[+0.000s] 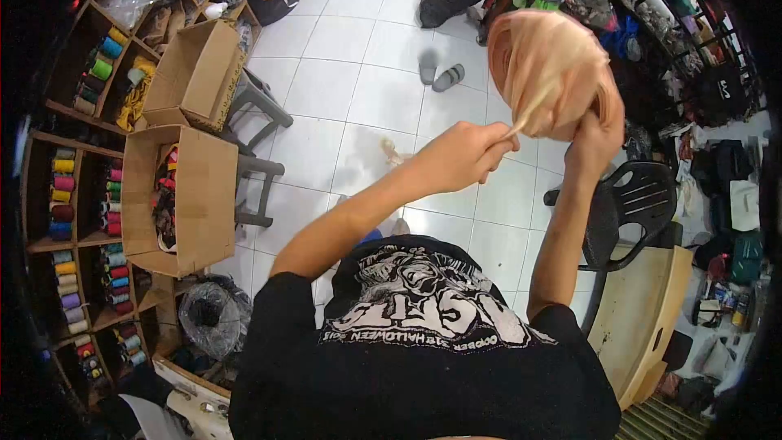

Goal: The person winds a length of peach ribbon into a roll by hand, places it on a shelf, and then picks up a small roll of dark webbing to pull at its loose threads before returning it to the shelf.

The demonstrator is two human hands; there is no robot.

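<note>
- The left hand (460,156) was raised in front of the chest, its fingers (497,147) pinched closed on a thin strip (529,110) trailing from the peach fabric bundle (546,57).
- The right hand (593,140) gripped the bundle from below, fingers closed into the cloth. The fabric hid most of them, so the exact hold was hard to make out.
- The bundle was held up in the air, above the white tiled floor (350,98) and near a black plastic chair (635,204).
- A pair of sandals (440,72) lay on the floor beyond.
- At the left stood an open cardboard box (175,204) beside shelves (73,204) of thread spools.
</note>
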